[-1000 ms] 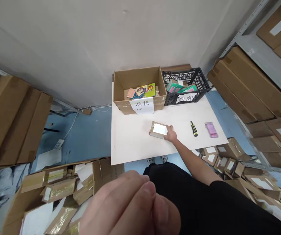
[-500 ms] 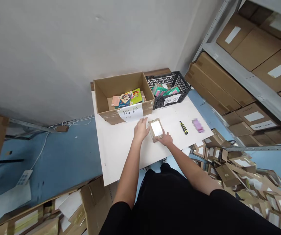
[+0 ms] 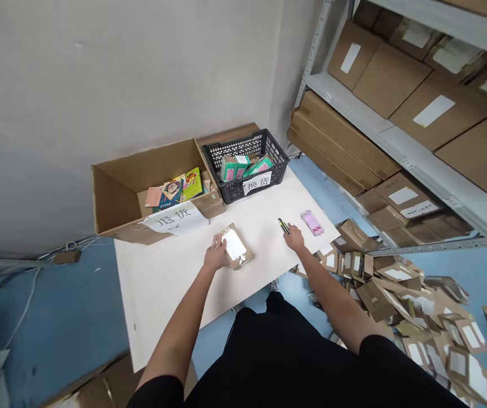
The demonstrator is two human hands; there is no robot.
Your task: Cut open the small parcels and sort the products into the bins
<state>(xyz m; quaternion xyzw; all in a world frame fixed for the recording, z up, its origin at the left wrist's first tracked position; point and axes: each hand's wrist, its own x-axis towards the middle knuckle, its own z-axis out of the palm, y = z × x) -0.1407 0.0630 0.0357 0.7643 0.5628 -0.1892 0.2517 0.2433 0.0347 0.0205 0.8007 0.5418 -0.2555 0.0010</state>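
Observation:
On the white table lies a small cardboard box (image 3: 234, 245) with a blank-looking white label on top. My left hand (image 3: 217, 254) grips its left side, fingers curled over the edge. To the right, my right hand (image 3: 295, 238) is closed around a black and yellow utility knife (image 3: 283, 226), whose far end sticks out beyond the fingers. Just right of that hand lies a pink item (image 3: 312, 222), blurred by pixels.
An open carton (image 3: 111, 195) with several colourful booklets stands at the table's back left. Beside it is a black plastic crate (image 3: 276, 148) holding green boxes. Shelves (image 3: 332, 85) of cartons rise at right; opened boxes (image 3: 396, 294) litter the blue floor.
My right hand has left the small box, moved right and taken hold of the utility knife. My left hand now grips the box's left side. The view has shifted right.

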